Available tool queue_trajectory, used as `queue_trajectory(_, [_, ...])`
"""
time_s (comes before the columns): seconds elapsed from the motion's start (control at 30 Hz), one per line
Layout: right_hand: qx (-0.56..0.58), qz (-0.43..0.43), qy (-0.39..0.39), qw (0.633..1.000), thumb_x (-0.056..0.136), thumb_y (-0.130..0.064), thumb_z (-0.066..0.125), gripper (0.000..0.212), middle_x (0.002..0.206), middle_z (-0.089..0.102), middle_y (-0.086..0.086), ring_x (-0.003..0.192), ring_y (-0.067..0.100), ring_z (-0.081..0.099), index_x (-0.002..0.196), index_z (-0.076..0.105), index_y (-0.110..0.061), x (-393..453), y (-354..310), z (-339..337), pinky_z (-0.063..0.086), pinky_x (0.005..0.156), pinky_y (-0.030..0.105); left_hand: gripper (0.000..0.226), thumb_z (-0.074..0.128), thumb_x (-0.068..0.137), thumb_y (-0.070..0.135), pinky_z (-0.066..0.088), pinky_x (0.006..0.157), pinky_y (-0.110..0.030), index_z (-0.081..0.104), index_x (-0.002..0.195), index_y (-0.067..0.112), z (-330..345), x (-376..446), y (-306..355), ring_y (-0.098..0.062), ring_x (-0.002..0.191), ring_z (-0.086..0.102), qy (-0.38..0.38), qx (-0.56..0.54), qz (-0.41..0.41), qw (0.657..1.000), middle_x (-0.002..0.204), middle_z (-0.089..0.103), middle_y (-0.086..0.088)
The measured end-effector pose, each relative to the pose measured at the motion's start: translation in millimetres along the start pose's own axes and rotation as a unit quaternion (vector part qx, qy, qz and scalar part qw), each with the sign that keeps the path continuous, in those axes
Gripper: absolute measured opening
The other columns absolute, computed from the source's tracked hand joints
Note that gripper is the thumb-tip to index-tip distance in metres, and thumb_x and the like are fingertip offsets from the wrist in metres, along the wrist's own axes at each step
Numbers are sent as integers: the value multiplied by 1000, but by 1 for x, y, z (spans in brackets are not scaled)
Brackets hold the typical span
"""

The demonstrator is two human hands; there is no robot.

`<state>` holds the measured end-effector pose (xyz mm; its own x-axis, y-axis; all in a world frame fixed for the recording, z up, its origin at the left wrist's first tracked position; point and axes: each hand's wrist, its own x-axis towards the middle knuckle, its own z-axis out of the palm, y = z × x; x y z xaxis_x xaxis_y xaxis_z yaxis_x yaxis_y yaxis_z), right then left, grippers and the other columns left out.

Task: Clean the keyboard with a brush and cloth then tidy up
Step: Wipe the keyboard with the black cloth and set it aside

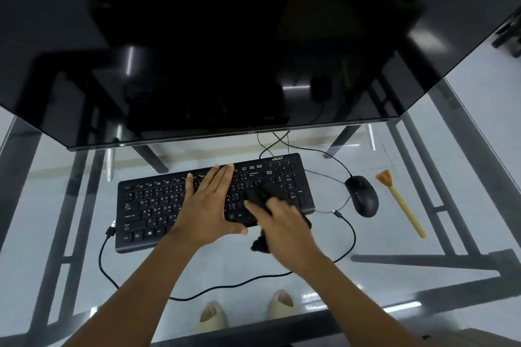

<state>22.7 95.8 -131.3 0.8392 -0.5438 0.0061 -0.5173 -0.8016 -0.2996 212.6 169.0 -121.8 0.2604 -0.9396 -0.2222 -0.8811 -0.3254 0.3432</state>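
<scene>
Now — left hand [210, 207]: flat, fingers straight, steadying the keyboard [158, 205].
Right hand [284, 227]: bunching the cloth [260, 196] — soft, light; probably best gripped by its gathered middle.

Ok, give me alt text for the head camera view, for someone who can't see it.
A person's right hand wipes a black keyboard with a dark cloth while the left hand lies flat on the keys. On the glass desk to the right lie a black mouse and a brush, below a dark monitor.
</scene>
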Motion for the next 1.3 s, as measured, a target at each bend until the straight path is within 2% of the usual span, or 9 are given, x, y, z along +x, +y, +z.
queue_trajectory(0.17, [71, 220, 96, 968, 79, -7, 69, 61, 104, 54, 13, 81, 30, 60, 136, 50, -17, -1, 43, -8, 55, 74, 45, 134, 65, 58, 79, -13, 116, -54, -15, 151, 25, -1, -2, -1, -7, 146, -14, -3, 1, -3, 1000, 162, -5, 9])
queue_trajectory(0.27, [21, 69, 33, 997, 57, -26, 87, 87, 96, 55, 7, 75, 25, 57, 134, 49, -21, -13, -5, 2, 50, 68, 37, 134, 64, 57, 81, -13, 116, -53, -13, 152, 25, 0, -2, -1, -6, 146, -14, 4, 0, -2, 1000, 161, -4, 9])
queue_trajectory(0.37, [-19, -23, -2, 1000, 62, -32, 81, 79, 94, 54, 5, 74, 24, 56, 134, 49, -29, -11, 8, 0, 50, 65, 35, 133, 63, 58, 81, -13, 116, -53, -11, 153, 24, 0, -1, 1, -6, 146, -13, 4, 1, 5, 1000, 162, -3, 9])
queue_trajectory(0.47, [18, 168, 112, 979, 83, -11, 59, 52, 97, 56, 16, 77, 37, 58, 134, 54, -17, 14, 51, -10, 51, 67, 42, 133, 63, 60, 80, -15, 116, -52, -14, 151, 24, -1, -2, 0, -6, 145, -16, -1, 6, 5, 1000, 161, -6, 10])
queue_trajectory(0.57, [49, 297, 116, 946, 92, -9, 51, 44, 107, 54, 19, 88, 38, 55, 136, 49, -8, 33, 45, -13, 46, 75, 45, 133, 62, 60, 80, -16, 115, -52, -15, 151, 24, 1, -3, -1, -6, 145, -16, 2, 9, 6, 1000, 161, -7, 11])
queue_trajectory(0.73, [-11, -26, 0, 1000, 79, -18, 66, 63, 101, 53, 8, 86, 27, 54, 139, 47, -21, 37, -13, 0, 44, 74, 38, 130, 64, 61, 77, -16, 115, -52, -10, 153, 23, 5, -2, 0, -4, 145, -15, 10, 7, 15, 1000, 162, -3, 10])
queue_trajectory(0.9, [22, 258, 116, 959, 90, -11, 52, 42, 103, 55, 20, 85, 39, 57, 132, 54, -13, 77, 17, -13, 47, 74, 44, 130, 60, 62, 81, -16, 116, -52, -14, 151, 23, 1, -4, -2, -5, 145, -17, -2, 14, 9, 1000, 161, -8, 12])
queue_trajectory(1.1, [30, 38, 10, 999, 88, -15, 56, 51, 109, 52, 11, 93, 32, 56, 138, 46, -17, 59, -43, 8, 44, 80, 40, 129, 65, 65, 72, -15, 116, -51, -14, 152, 18, -5, -6, -10, -3, 144, -17, -3, -8, 32, 999, 160, -10, 10])
queue_trajectory(1.3, [74, 295, 108, 947, 89, -12, 52, 61, 115, 53, 19, 95, 36, 57, 145, 28, -7, 69, 0, -12, 49, 82, 47, 142, 62, 53, 83, -16, 116, -51, -21, 150, 20, -27, -42, -86, -8, 144, -20, -12, 21, -47, 999, 159, -16, 7])
